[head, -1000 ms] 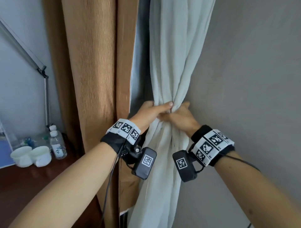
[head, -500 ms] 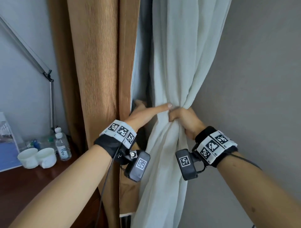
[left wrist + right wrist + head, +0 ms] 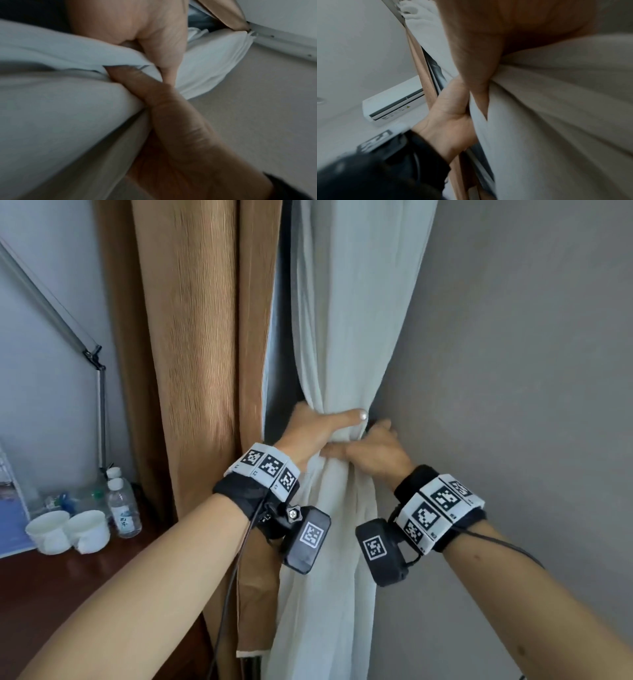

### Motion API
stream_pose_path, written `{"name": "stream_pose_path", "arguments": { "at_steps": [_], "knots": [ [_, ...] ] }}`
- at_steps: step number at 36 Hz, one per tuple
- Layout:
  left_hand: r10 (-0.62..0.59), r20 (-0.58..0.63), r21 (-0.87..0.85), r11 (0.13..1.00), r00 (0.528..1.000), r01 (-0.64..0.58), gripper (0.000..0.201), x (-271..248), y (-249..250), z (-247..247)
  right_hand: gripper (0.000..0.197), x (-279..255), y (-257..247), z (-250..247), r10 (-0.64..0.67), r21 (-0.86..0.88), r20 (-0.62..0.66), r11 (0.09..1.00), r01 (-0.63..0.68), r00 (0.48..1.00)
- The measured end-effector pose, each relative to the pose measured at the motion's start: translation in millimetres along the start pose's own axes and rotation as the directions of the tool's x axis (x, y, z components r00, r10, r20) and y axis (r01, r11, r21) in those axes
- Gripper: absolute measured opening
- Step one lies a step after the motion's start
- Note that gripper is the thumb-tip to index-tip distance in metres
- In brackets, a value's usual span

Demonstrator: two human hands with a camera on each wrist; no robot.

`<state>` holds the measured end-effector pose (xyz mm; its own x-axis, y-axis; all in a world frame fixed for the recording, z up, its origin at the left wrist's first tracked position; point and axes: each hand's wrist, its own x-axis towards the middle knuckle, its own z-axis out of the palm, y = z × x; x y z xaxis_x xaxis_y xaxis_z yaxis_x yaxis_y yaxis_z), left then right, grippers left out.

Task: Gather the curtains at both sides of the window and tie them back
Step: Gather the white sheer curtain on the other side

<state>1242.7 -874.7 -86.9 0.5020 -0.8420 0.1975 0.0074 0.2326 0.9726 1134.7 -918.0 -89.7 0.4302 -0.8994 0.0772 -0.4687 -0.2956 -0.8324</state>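
A white sheer curtain hangs in the corner, bunched into a bundle at waist height. My left hand wraps the bundle from the left, thumb lying across its front. My right hand grips it from the right, thumb on the front, fingers reaching behind toward the wall. In the left wrist view the left hand pinches the white curtain beside the right hand. The right wrist view shows the left hand on the white curtain. A brown curtain hangs loose to the left. No tie-back shows.
A grey wall stands close on the right. A dark wooden desk at lower left bears two white cups, water bottles and a lamp arm. An air conditioner hangs high on the wall.
The gathered bundle has shifted right, toward the wall. My right hand has slid from a fist on the front to reach round behind it, and the left thumb now stretches further across.
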Motion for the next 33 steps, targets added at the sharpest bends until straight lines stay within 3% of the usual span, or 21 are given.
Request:
{"name": "stream_pose_path", "arguments": {
  "at_steps": [1, 2, 5, 7, 8, 11, 13, 15, 18, 20, 22, 23, 26, 27, 28, 29, 31, 33],
  "knots": [
    [-0.011, 0.042, 0.016, 1.000, 0.999, 0.011, 0.036, -2, 0, 0, 0.124, 3, -1, 1, -0.071, 0.041, 0.031, 0.997, 0.070, 0.997],
    [-0.027, 0.087, 0.034, 0.999, 0.996, 0.024, 0.035, -3, 0, 1, 0.118, 8, -1, 0, -0.140, 0.075, 0.069, 0.988, 0.135, 0.988],
    [-0.078, 0.175, 0.084, 0.994, 0.981, 0.064, 0.029, -5, 1, 1, 0.027, 4, -8, -4, -0.230, 0.138, 0.263, 0.970, 0.199, 0.937],
    [-0.087, 0.170, 0.107, 0.992, 0.982, 0.069, 0.036, -3, 0, -1, 0.025, 0, -10, -2, -0.268, 0.165, 0.263, 0.959, 0.230, 0.927],
    [-0.080, 0.163, 0.125, 0.990, 0.983, 0.060, 0.047, 0, -2, -2, 0.024, 2, -8, 2, -0.292, 0.154, 0.224, 0.953, 0.262, 0.930],
    [-0.084, 0.132, 0.219, 0.974, 0.988, 0.053, 0.110, 4, -11, -2, 0.026, 4, -1, 23, -0.363, -0.010, 0.157, 0.929, 0.369, 0.919],
    [-0.095, 0.046, 0.233, 0.969, 0.994, 0.082, 0.118, 7, -16, -3, 0.039, 2, -1, 33, -0.372, -0.037, 0.172, 0.923, 0.383, 0.912],
    [-0.102, -0.097, 0.221, 0.968, 0.990, 0.122, 0.098, 6, -13, -6, 0.061, -2, -4, 33, -0.320, 0.013, 0.261, 0.944, 0.328, 0.911],
    [-0.043, -0.185, 0.255, 0.963, 0.982, 0.090, 0.041, 8, -12, -19, 0.092, -5, -6, 26, -0.260, 0.070, 0.456, 0.964, 0.257, 0.851],
    [0.037, -0.162, 0.277, 0.961, 0.986, 0.009, 0.029, 5, -17, -24, 0.076, -6, -10, 18, -0.275, 0.251, 0.495, 0.953, 0.168, 0.824],
    [0.108, -0.120, 0.340, 0.938, 0.987, -0.062, 0.036, -4, -24, -21, 0.050, -6, -15, 17, -0.276, 0.456, 0.385, 0.887, 0.078, 0.881],
    [0.119, -0.096, 0.377, 0.923, 0.988, -0.075, 0.042, -10, -25, -16, 0.047, -2, -17, 18, -0.258, 0.499, 0.303, 0.863, 0.078, 0.917],
    [0.061, -0.009, 0.428, 0.902, 0.998, -0.052, 0.044, -18, -29, -4, 0.070, 10, -21, 29, -0.200, 0.396, 0.093, 0.906, 0.148, 0.975],
    [0.104, 0.031, 0.507, 0.856, 0.994, -0.105, 0.044, -19, -29, -3, 0.070, 15, -20, 33, -0.152, 0.357, 0.026, 0.925, 0.133, 0.988],
    [0.171, 0.079, 0.627, 0.758, 0.982, -0.182, 0.043, -19, -28, -3, 0.061, 21, -19, 36, -0.103, 0.344, -0.031, 0.933, 0.107, 0.994],
    [0.171, 0.114, 0.642, 0.739, 0.979, -0.204, 0.041, -18, -26, -3, 0.047, 24, -18, 36, -0.065, 0.327, -0.062, 0.941, 0.081, 0.996],
    [-0.014, 0.196, 0.541, 0.836, 0.981, -0.096, 0.041, -19, -17, -6, 0.032, 32, -14, 35, -0.035, 0.301, -0.092, 0.952, 0.061, 0.995],
    [0.000, 0.267, 0.698, 0.690, 0.964, -0.194, 0.046, -19, -15, -24, 0.035, 39, -10, 32, -0.035, 0.291, -0.127, 0.954, 0.071, 0.991]
  ]
}}
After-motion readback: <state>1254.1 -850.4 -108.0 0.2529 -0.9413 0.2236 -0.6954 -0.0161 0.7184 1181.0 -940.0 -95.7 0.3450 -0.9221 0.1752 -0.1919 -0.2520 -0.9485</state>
